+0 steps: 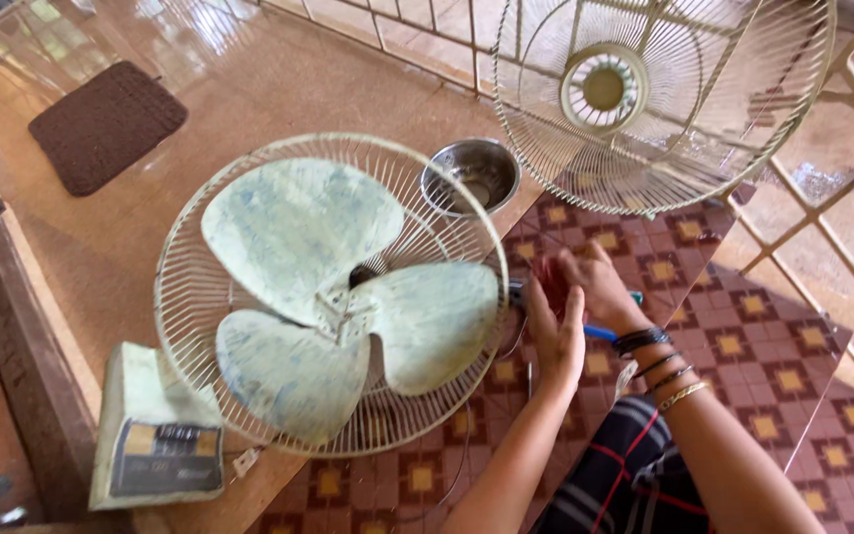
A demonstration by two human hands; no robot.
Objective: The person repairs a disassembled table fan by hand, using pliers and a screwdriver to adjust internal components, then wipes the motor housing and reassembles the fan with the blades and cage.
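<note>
Left hand (pixel 557 334): fingers held straight and together, palm set against the right rim of the rear fan guard (pixel 186 326); nothing is clasped in its grip. Right hand (pixel 595 287): fingers spread and blurred just behind that rim; whether its grip is closed on anything cannot be told. A blue-handled tool (pixel 602 334) is seen between the wrists, partly hidden. Dark bands and bangles are worn on the right wrist.

The fan lies face up, three pale, stained blades (pixel 333 292) exposed inside the guard, its base (pixel 158 435) at near left. A small steel bowl (pixel 470 176) sits just beyond the guard. The detached front guard (pixel 704 148) leans on a railing at far right. A brown mat (pixel 106 124) lies far left on the floor.
</note>
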